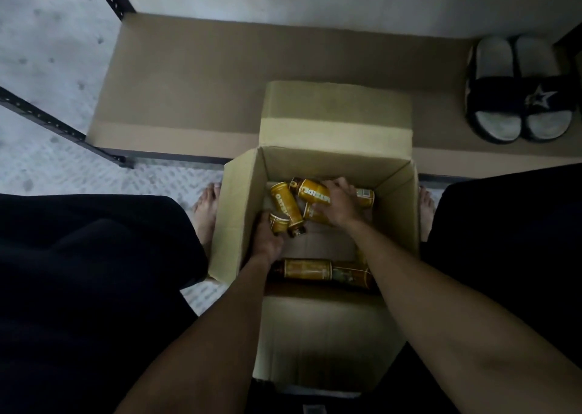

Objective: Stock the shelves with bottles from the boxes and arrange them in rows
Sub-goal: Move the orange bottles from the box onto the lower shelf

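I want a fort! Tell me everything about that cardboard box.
The cardboard box is tan and open, flaps folded outward, the far one lying over the shelf edge. It stands on the floor between bare feet. Golden bottles lie on their sides inside; the left hand and right hand each grip one.

1 brown cardboard box (239, 212). 7 yellow-labelled dark-capped bottles (285, 205) visible inside, count uncertain where they overlap. 2 grey slide sandals with black straps (519, 92). 1 cardboard-lined dark metal shelf (189, 82). 2 bare feet (204, 212).
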